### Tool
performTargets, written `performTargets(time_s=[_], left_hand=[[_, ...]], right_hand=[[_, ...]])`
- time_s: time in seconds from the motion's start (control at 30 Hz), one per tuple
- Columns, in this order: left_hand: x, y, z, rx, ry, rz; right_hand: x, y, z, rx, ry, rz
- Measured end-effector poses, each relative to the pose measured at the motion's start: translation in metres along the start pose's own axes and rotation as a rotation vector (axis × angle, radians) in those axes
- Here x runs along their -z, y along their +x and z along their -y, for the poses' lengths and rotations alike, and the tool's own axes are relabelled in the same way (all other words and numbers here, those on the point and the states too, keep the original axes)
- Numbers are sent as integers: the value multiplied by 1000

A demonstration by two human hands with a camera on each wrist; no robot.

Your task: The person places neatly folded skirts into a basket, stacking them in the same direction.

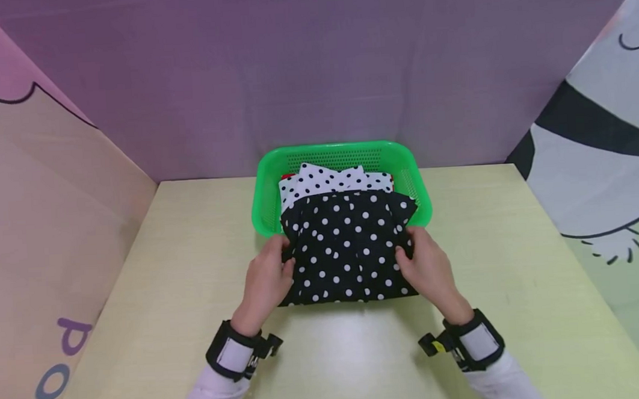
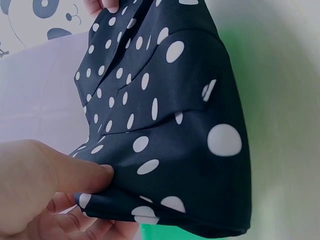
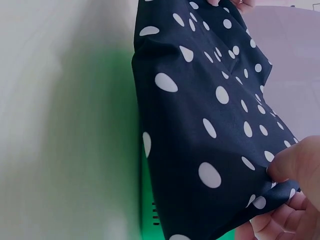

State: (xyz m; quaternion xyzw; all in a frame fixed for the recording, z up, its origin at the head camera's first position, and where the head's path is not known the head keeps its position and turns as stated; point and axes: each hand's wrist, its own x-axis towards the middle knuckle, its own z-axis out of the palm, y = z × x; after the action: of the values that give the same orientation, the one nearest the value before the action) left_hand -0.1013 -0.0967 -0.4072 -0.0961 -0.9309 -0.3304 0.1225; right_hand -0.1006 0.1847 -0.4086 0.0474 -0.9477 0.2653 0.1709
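Note:
A folded black cloth with white dots (image 1: 349, 246) is held up between both hands, overlapping the front of a green plastic basket (image 1: 268, 166) in the head view. My left hand (image 1: 266, 277) pinches its left edge, thumb on top and fingers beneath, as the left wrist view shows. The right hand (image 1: 428, 269) pinches the opposite edge the same way; its thumb (image 3: 292, 162) presses on the dotted fabric. Inside the basket lies a white cloth with black dots (image 1: 326, 178), partly covered by the black one. A bit of red shows at its edges.
The basket stands at the far edge of a pale wooden table (image 1: 192, 260), against a purple backdrop (image 1: 313, 73). Printed panels rise at the left and right sides. Each wrist wears a black strap (image 1: 232, 352) with a small camera.

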Motion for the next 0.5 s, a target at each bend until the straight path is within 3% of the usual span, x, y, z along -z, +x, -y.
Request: performTargets(time_s=[0.5], left_hand=[[0,1,3,-32,-33,-24]], right_hand=[[0,2,0,40,-10,-16]])
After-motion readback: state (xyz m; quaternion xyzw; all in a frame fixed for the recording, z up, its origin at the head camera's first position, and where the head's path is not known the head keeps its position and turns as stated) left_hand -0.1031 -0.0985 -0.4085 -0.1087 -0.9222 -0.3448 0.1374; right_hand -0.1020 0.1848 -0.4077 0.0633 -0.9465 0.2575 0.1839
